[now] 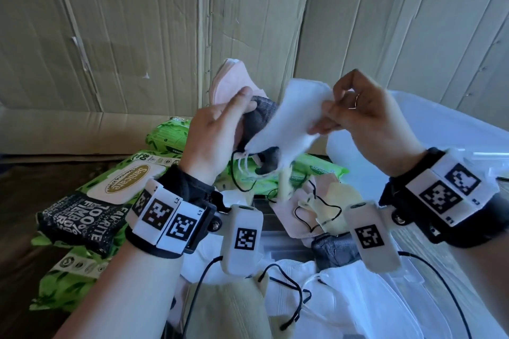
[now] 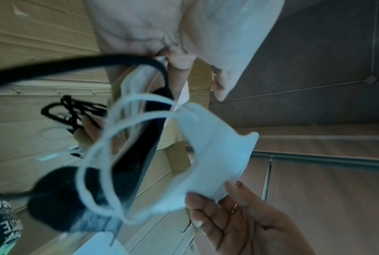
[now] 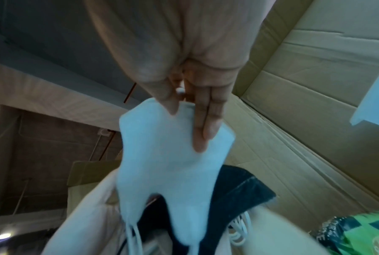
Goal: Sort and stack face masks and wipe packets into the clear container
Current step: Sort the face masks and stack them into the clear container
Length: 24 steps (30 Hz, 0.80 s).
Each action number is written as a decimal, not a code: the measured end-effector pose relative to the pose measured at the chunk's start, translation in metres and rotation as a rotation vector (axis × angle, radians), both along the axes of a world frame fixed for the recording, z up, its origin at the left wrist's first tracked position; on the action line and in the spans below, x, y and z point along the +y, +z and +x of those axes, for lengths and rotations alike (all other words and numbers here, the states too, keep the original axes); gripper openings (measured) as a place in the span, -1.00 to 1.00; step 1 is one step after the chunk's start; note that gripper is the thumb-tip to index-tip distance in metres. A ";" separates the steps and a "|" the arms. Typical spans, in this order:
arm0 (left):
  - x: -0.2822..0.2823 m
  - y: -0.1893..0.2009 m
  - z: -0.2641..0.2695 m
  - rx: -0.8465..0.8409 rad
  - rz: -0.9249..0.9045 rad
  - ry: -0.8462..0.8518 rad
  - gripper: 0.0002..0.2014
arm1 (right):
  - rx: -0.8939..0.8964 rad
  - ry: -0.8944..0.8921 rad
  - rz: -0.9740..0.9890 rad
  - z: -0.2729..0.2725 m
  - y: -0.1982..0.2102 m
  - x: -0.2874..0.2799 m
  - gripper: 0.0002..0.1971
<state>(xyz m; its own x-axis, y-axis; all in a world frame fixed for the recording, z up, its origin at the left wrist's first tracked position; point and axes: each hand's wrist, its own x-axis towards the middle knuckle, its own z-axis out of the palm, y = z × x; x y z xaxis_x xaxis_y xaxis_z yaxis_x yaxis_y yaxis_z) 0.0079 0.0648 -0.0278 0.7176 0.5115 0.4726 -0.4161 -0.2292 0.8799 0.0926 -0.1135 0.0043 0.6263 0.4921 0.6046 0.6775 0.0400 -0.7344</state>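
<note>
Both hands are raised above the pile. My left hand [image 1: 220, 124] grips a bunch of masks: a pink mask [image 1: 234, 77] and a dark grey mask [image 1: 260, 115] with black ear loops. My right hand [image 1: 355, 113] pinches the upper edge of a white mask [image 1: 289, 118], which hangs between the hands with its white loops [image 2: 109, 155] near the left palm. The right wrist view shows thumb and fingers [image 3: 205, 120] clamped on the white mask [image 3: 162, 155]. The clear container [image 1: 440, 129] stands at the right. Green wipe packets [image 1: 115, 181] lie at the left.
Loose white, beige and pink masks [image 1: 325, 209] with black loops cover the surface below my hands. A black wipe packet [image 1: 80, 217] lies on the green ones. Cardboard walls [image 1: 137, 36] close off the back and left.
</note>
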 end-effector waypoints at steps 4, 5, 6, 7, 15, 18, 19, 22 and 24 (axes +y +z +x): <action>0.004 -0.003 0.001 0.004 -0.002 0.001 -0.58 | 0.058 0.051 0.033 -0.004 0.006 -0.003 -0.70; 0.004 -0.004 0.001 0.004 -0.003 -0.009 -0.58 | 0.020 0.042 -0.013 -0.004 0.005 -0.004 -0.69; 0.003 -0.003 0.000 0.001 -0.005 -0.022 -0.57 | -0.002 0.057 -0.055 -0.003 0.005 -0.003 -0.77; -0.001 -0.002 -0.001 0.003 -0.009 -0.042 -0.56 | -0.023 0.097 -0.108 -0.002 0.004 -0.003 -0.86; -0.013 0.001 -0.006 -0.002 0.007 -0.234 -0.70 | 0.139 0.321 -0.073 0.001 -0.004 0.006 -0.55; -0.016 -0.001 -0.007 -0.006 0.011 -0.340 -0.71 | 0.119 0.224 -0.062 0.000 -0.005 0.010 -0.50; -0.018 0.000 -0.008 -0.009 0.015 -0.347 -0.69 | 0.121 0.212 -0.050 -0.001 -0.005 0.009 -0.48; -0.018 -0.001 -0.006 -0.010 0.020 -0.326 -0.62 | 0.114 0.157 -0.062 -0.002 -0.004 0.008 -0.42; -0.018 -0.001 -0.006 -0.008 0.041 -0.289 -0.62 | 0.087 0.062 -0.097 -0.006 -0.004 0.007 -0.49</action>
